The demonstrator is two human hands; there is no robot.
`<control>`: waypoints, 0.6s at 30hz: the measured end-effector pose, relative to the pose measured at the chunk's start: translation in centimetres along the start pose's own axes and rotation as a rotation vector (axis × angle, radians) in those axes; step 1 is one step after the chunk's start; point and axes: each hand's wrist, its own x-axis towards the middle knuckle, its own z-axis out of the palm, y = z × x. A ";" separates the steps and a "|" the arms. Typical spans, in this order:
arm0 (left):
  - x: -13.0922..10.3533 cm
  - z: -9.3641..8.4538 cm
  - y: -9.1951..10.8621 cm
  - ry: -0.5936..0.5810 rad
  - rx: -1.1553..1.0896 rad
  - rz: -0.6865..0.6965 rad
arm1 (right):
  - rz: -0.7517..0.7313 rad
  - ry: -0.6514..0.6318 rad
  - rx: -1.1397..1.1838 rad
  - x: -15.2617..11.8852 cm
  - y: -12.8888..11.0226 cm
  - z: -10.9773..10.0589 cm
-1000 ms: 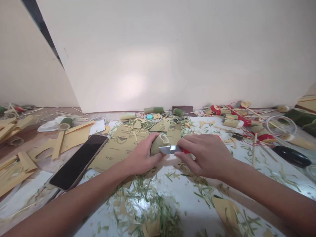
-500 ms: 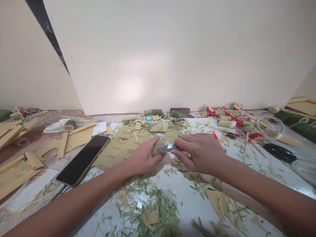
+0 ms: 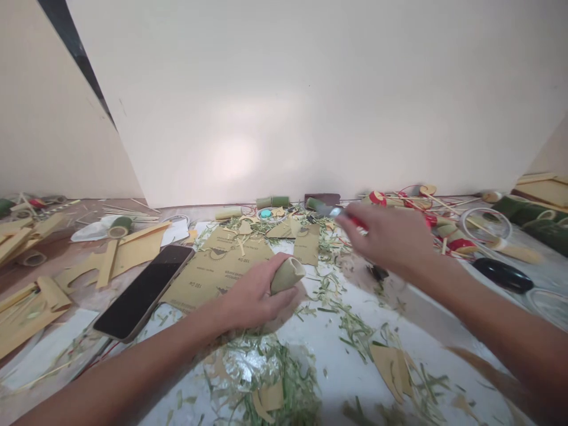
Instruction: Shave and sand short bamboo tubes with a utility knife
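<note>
You get even, moderately bright light, with a soft pale glow on the wall (image 3: pixel 235 142) ahead and a sharp white glare low on the white sheet (image 3: pixel 331 367). Your right hand (image 3: pixel 384 236) and its blade (image 3: pixel 327 209) are blurred, your left hand (image 3: pixel 255 293) is clearer, and a soft shadow lies beneath your right forearm (image 3: pixel 479 302). Toward the edges, your view stretches and softens.

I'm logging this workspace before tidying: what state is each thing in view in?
Bamboo piece: held in left hand, cut end exposed
Knife: held in right hand, blade out, blurred
Phone: face up, screen dark
Printed sheet: lying print side up
Shavings: loose, scattered
</note>
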 end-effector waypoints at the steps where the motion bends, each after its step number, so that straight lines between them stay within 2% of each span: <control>1: 0.0 0.0 0.0 0.013 0.001 -0.031 | 0.073 0.021 -0.041 0.5 0.8 -0.1; 4: 0.1 0.0 -0.1 0.054 -0.047 -0.128 | 0.061 -0.019 0.063 1.0 1.9 0.0; 8: 0.3 -0.2 -0.2 -0.001 -0.267 -0.205 | -0.165 -0.151 0.365 -0.3 -0.2 0.8; 11: 0.5 -0.3 -0.4 0.053 -0.197 -0.092 | -0.291 -0.225 0.461 -1.3 -2.2 1.3; 14: 0.7 -0.4 -0.6 0.116 -0.052 0.023 | -0.363 -0.259 0.445 -1.8 -3.0 1.4; 18: 0.8 -0.3 -0.6 0.084 0.039 0.114 | -0.409 -0.277 0.434 -2.1 -3.0 1.5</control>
